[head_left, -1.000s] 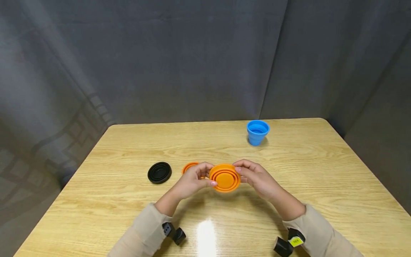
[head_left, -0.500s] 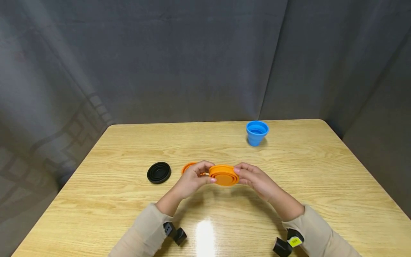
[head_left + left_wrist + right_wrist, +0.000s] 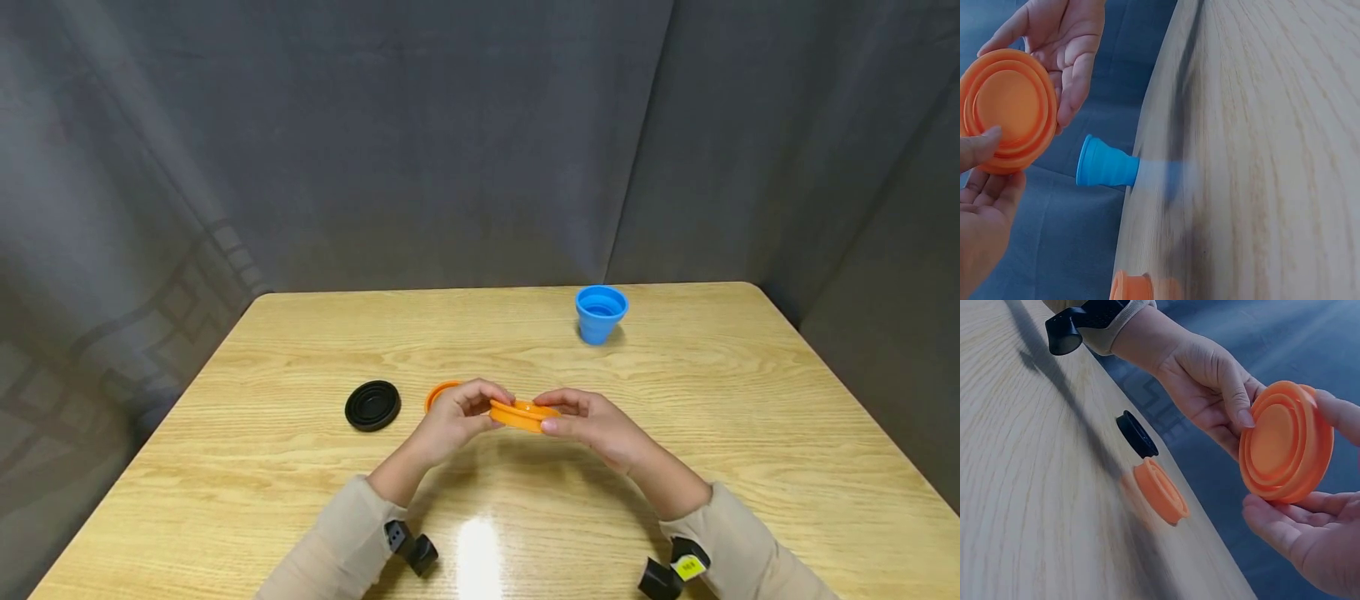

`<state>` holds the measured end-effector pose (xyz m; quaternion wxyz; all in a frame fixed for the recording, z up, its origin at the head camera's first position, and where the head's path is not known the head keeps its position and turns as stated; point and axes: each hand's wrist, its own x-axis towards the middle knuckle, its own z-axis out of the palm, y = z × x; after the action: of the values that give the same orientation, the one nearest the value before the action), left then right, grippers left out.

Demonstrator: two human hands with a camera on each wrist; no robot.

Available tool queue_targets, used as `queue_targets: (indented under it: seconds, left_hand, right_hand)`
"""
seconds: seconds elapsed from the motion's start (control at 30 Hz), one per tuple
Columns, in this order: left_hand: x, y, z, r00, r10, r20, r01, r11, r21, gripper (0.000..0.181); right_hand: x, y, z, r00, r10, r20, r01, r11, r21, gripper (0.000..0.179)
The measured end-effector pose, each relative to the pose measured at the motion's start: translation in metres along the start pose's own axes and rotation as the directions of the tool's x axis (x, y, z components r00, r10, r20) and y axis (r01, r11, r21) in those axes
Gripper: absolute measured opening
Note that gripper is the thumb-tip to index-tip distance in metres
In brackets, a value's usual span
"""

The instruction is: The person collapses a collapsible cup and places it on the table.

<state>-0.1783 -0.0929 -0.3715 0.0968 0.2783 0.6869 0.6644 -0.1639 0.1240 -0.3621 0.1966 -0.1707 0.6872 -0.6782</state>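
Note:
Both hands hold a flattened orange collapsible cup (image 3: pixel 517 417) above the middle of the table. In the head view it is nearly edge-on; its ringed underside shows in the left wrist view (image 3: pixel 1013 106) and right wrist view. My left hand (image 3: pixel 455 423) pinches its left side, thumb on the ringed face. My right hand (image 3: pixel 609 429) grips the opposite edge between thumb and fingers. Another flattened orange cup (image 3: pixel 1159 492) lies on the table, partly hidden behind the left hand in the head view.
A flattened black collapsible cup (image 3: pixel 372 406) lies on the table left of the hands. An expanded blue cup (image 3: pixel 600 315) stands upright near the back edge, right of centre. A grey curtain (image 3: pixel 450 150) hangs behind the wooden table (image 3: pixel 247 433).
The held orange cup has tilted from showing its ringed face to nearly edge-on in the head view. The right thumb has shifted down to its near side. The other cups stay put.

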Motion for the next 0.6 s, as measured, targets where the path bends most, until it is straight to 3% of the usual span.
queue_targets:
  seconds: [0.37,0.6]
  left_hand:
    - [0.0004,-0.0006,-0.0006,0.998,-0.028,0.057,0.026,0.999,0.043,0.029]
    - [0.0005,-0.0031,-0.0014,0.991,-0.106,0.077,0.101,0.993,0.06,0.044]
  right_hand:
    - [-0.0019,0.0062,0.0003,0.996,-0.054,-0.065,0.052,0.998,-0.028,0.06]
    - [0.0003,0.0106,-0.0031,0.993,-0.102,-0.062,0.098,0.993,-0.066,0.063]
